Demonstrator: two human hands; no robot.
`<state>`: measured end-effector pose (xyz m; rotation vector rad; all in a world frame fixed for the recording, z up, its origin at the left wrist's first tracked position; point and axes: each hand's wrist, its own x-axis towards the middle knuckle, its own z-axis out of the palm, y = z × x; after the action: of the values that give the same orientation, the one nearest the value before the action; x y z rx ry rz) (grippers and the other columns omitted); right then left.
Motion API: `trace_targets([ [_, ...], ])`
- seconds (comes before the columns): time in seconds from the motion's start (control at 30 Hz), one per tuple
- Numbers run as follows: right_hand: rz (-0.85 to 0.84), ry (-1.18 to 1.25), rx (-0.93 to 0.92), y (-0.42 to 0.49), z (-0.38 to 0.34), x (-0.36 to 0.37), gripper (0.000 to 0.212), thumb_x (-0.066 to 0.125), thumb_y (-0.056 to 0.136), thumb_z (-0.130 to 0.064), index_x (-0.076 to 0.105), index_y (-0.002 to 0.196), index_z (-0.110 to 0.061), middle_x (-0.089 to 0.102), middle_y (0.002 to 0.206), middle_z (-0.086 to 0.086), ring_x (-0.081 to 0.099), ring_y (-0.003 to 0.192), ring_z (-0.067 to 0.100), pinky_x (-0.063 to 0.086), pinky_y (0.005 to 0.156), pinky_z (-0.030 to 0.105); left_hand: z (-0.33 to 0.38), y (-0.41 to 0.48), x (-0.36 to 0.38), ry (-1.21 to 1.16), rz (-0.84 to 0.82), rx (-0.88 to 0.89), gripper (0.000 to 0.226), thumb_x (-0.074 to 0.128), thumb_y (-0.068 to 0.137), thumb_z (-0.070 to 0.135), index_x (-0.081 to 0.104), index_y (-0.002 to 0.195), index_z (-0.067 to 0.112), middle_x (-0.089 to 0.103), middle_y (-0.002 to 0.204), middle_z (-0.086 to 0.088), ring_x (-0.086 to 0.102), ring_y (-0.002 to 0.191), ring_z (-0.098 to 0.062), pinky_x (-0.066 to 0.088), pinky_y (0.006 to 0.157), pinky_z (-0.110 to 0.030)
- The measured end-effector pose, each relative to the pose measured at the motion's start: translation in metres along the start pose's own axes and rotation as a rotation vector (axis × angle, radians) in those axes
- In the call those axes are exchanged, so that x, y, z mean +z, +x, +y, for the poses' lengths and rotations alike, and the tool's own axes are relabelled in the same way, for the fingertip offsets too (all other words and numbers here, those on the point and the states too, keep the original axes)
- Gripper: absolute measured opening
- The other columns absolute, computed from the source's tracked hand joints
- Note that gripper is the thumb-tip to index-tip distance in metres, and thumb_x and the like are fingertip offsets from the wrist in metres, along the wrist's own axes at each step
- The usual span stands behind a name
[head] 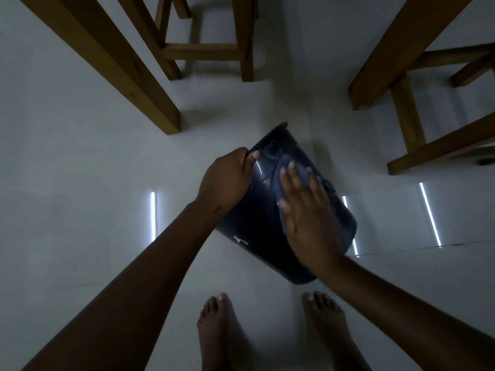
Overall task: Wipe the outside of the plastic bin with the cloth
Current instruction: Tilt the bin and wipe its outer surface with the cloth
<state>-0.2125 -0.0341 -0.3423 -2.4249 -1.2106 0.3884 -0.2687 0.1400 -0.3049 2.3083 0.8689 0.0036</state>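
Tilted on white floor (pixel 80 162) among wooden furniture legs (pixel 112 62): dark plastic bin (pixel 251 231), left hand (pixel 227 180) clamped on rim to steady it, right hand (pixel 305 210) flat, fingers spread, pressing blue cloth (pixel 288 170) onto wall; small white mark, unreadable.

Pale floor (pixel 80 223) under wooden legs (pixel 150 97)

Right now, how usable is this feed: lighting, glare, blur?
Head view: dim overall; the dark bin shows little detail, and the cloth under the right hand is hard to separate from it. Bright streak reflections on the floor; wide-angle bends the wooden legs; slight blur.
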Motion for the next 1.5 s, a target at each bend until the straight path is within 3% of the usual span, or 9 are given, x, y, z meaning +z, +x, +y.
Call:
trace_targets([
  [0.1,-0.028,-0.1,-0.102,-0.015,-0.007,0.005,0.054,0.026,0.1,-0.033,0.021,0.152,-0.021,0.018,0.161,-0.002,0.011,0.149,0.029,0.023,0.115,0.048,0.001,0.006,0.001,-0.004,-0.003,-0.011,0.043,0.028,0.102,0.043,0.054,0.084,0.014,0.06,0.073,-0.001,0.06,0.073,-0.022,0.047,0.071,-0.033],
  [0.3,0.036,0.149,0.095,0.029,0.016,-0.009,0.054,0.015,0.102,-0.039,0.019,0.152,-0.019,0.021,0.16,0.001,0.016,0.148,0.018,0.023,0.118,0.045,0.008,0.009,0.003,-0.01,-0.032,-0.015,0.041,0.028,0.102,0.042,0.052,0.084,0.014,0.058,0.07,0.0,0.059,0.071,-0.021,0.046,0.068,-0.033],
  [0.53,-0.069,-0.195,-0.132,-0.023,-0.019,0.013,0.056,0.027,0.099,-0.032,0.016,0.152,-0.021,0.013,0.162,-0.002,0.009,0.149,0.029,0.019,0.116,0.049,-0.002,0.006,0.001,0.001,-0.022,-0.038,0.037,0.029,0.102,0.038,0.051,0.085,0.014,0.064,0.085,-0.009,0.061,0.08,-0.026,0.051,0.078,-0.038],
  [0.73,0.034,0.112,0.113,0.025,0.008,-0.007,0.055,0.015,0.101,-0.038,0.019,0.152,-0.016,0.021,0.16,0.004,0.015,0.148,0.021,0.022,0.119,0.046,0.003,0.01,0.001,0.018,-0.063,-0.035,0.042,0.026,0.102,0.045,0.05,0.083,0.017,0.057,0.071,0.001,0.06,0.072,-0.021,0.047,0.071,-0.033],
  [0.97,-0.083,-0.252,-0.168,-0.024,-0.01,0.012,0.057,0.029,0.098,-0.032,0.017,0.152,-0.019,0.014,0.162,0.001,0.009,0.149,0.03,0.02,0.116,0.049,0.003,0.009,0.003,-0.006,-0.035,-0.044,0.042,0.028,0.102,0.043,0.052,0.085,0.014,0.062,0.082,-0.006,0.062,0.082,-0.026,0.05,0.078,-0.037],
  [1.07,-0.008,-0.092,-0.03,0.01,-0.001,-0.001,0.051,0.021,0.102,-0.03,0.02,0.151,-0.015,0.019,0.16,0.004,0.015,0.148,0.026,0.019,0.118,0.046,0.006,0.013,0.003,0.019,-0.056,-0.029,0.043,0.027,0.102,0.043,0.053,0.086,0.013,0.065,0.082,-0.008,0.062,0.08,-0.026,0.05,0.076,-0.037],
  [1.17,0.054,0.012,0.129,0.023,0.01,-0.009,0.052,0.019,0.103,-0.032,0.022,0.15,-0.009,0.027,0.157,0.009,0.025,0.145,0.026,0.029,0.116,0.046,0.007,0.013,0.001,0.015,-0.062,-0.039,0.043,0.027,0.102,0.043,0.052,0.086,0.014,0.063,0.078,-0.005,0.061,0.077,-0.025,0.048,0.074,-0.036],
  [1.37,-0.034,-0.237,-0.131,-0.025,-0.007,0.013,0.059,0.032,0.096,-0.032,0.018,0.152,-0.019,0.018,0.161,0.001,0.014,0.147,0.031,0.022,0.114,0.049,0.011,0.015,0.003,0.008,-0.047,-0.053,0.039,0.031,0.102,0.041,0.051,0.084,0.012,0.063,0.085,-0.01,0.06,0.082,-0.028,0.043,0.072,-0.033],
  [1.5,0.034,-0.103,-0.053,-0.003,0.005,0.0,0.052,0.026,0.101,-0.032,0.022,0.151,-0.02,0.02,0.16,-0.001,0.014,0.148,0.026,0.02,0.116,0.045,0.001,0.007,-0.01,-0.176,-0.137,-0.119,0.038,0.04,0.098,0.046,0.055,0.096,0.011,0.06,0.081,0.001,0.059,0.078,-0.019,0.044,0.069,-0.032],
])
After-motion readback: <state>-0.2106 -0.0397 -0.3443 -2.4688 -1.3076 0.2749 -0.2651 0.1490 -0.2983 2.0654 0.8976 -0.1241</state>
